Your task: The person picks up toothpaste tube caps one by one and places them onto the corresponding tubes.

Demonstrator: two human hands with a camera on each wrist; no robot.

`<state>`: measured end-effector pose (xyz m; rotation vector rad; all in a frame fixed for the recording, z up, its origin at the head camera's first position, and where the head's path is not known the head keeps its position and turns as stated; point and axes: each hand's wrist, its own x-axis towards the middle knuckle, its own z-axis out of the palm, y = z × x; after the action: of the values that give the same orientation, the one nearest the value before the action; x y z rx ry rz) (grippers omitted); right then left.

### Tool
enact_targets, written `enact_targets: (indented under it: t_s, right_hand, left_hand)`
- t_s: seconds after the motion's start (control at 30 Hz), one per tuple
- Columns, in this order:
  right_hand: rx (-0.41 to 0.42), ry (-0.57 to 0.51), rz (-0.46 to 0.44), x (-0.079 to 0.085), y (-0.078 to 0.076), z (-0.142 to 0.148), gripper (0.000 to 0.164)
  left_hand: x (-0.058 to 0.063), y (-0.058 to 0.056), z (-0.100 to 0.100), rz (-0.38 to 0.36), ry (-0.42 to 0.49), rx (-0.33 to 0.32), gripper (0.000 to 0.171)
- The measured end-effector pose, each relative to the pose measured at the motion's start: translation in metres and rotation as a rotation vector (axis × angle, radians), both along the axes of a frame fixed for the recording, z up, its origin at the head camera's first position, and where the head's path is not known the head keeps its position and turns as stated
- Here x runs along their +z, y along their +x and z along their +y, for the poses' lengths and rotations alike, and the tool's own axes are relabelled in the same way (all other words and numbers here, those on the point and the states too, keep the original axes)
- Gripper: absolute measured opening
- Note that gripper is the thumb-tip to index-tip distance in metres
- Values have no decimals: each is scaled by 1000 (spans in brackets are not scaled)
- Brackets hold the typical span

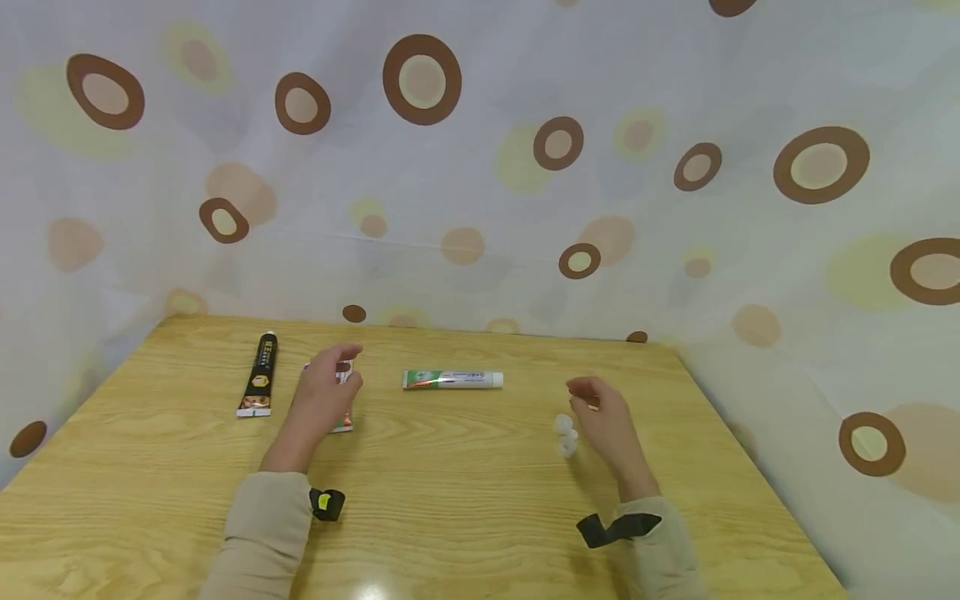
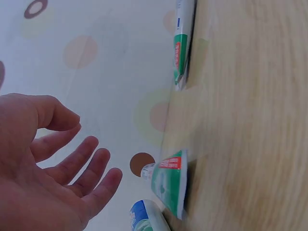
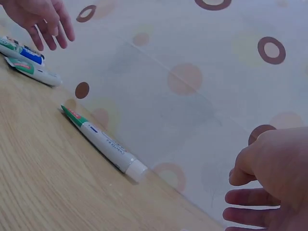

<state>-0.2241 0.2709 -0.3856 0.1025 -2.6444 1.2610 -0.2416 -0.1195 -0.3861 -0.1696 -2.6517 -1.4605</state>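
My left hand (image 1: 322, 396) hovers over green-and-white toothpaste tubes, its fingers loosely bent around nothing. It hides most of them in the head view; one crimped green end (image 1: 342, 423) shows beside it. From the left wrist, a green tube (image 2: 167, 182) and a blue-and-green one (image 2: 147, 217) appear beyond the fingers. My right hand (image 1: 607, 421) is above the table at the right, fingers relaxed, holding nothing that shows. Several small white pieces (image 1: 566, 435) lie just left of it. Between the hands rests a green-and-white toothpaste tube (image 1: 453, 380) with a white cap (image 3: 136, 171).
A black toothpaste tube (image 1: 258, 375) lies left of my left hand. The wooden table (image 1: 450, 500) meets a wall covering (image 1: 465, 183) with brown rings at its back edge, and the same covering rises at both sides.
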Motion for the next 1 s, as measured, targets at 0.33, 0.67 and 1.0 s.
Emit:
enact_targets:
  t_s: [0.33,0.67,1.0]
  right_hand:
    - [3,58,-201,-16,4,3,39]
    - [43,152,-220,-23,3,-4,43]
    - [-12,211,-142,-32,-3,-9,34]
  left_hand:
    - [-14,0,11,54,-149,66,46]
    - [-21,-3,13,17,-278,85,52]
    - [-28,-3,16,16,-334,103,54]
